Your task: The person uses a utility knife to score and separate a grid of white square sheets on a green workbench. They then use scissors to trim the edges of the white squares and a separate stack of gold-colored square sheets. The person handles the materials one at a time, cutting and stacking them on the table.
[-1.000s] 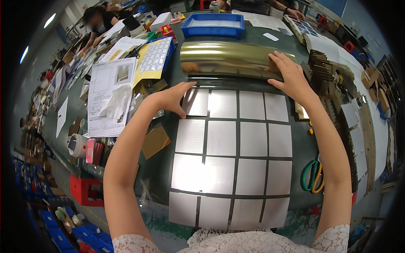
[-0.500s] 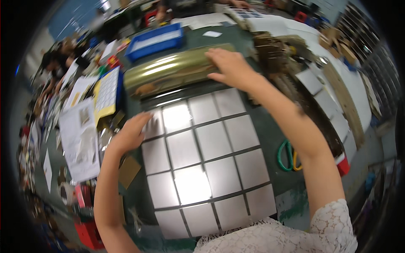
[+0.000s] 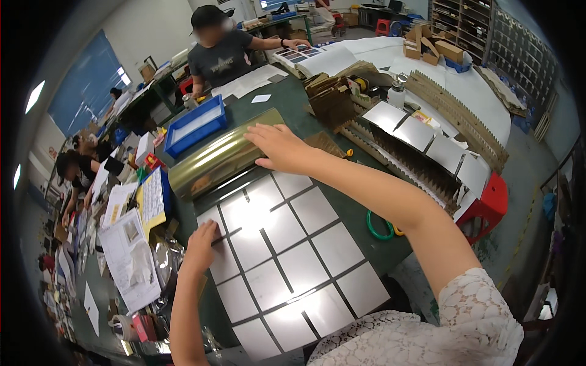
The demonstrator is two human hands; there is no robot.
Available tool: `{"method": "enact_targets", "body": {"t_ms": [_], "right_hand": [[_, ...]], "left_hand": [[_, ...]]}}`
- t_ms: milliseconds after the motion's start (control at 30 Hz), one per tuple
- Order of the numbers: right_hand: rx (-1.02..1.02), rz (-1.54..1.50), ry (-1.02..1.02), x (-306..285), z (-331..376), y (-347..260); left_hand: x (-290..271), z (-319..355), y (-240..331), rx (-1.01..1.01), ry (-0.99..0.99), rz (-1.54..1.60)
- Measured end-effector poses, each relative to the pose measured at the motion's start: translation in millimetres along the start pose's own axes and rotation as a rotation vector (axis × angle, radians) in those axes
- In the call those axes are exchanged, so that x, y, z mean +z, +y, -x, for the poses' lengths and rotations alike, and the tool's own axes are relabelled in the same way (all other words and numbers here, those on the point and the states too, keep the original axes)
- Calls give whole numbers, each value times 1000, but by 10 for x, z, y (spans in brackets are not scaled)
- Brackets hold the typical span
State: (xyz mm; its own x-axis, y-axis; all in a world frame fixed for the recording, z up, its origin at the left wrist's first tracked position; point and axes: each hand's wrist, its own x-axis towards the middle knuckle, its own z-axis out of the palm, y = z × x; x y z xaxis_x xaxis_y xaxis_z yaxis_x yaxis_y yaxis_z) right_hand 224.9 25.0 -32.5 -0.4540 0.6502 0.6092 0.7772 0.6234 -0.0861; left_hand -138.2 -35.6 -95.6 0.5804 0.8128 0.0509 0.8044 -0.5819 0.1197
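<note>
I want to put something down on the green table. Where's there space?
A bare patch of green table lies between the white card, gold roll and brown cardboard. A narrow strip separates the silver squares from the scissors. Papers and other things crowd the left side.

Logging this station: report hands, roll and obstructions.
Right hand on gold roll. Left hand at left edge of silver panels. Scissors right of panels, apart from both hands.

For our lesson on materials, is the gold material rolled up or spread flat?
Rolled up: the gold material forms a rounded cylinder, the right hand resting on it. Any flat part underneath: cannot tell.
</note>
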Motion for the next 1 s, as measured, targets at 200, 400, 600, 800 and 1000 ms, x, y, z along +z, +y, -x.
{"method": "enact_targets", "body": {"t_ms": [200, 400, 600, 800, 1000], "right_hand": [[-18, -478, -197, -877, 1027, -837], [575, -258, -89, -1468, 2267, -953], [749, -200, -96, -1428, 2577, -1012], [737, -222, -50, -1362, 2682, -948], [713, -131, -9, -1428, 2663, -843]], "left_hand": [[-735, 665, 1337, -30, 297, 184], [-789, 1554, 2296, 199, -309, 1075], [257, 1814, 2819, 9, -560, 1615], [811, 1889, 2936, -264, -521, 1935], [958, 2135, 2657, -491, -336, 2012]]}}
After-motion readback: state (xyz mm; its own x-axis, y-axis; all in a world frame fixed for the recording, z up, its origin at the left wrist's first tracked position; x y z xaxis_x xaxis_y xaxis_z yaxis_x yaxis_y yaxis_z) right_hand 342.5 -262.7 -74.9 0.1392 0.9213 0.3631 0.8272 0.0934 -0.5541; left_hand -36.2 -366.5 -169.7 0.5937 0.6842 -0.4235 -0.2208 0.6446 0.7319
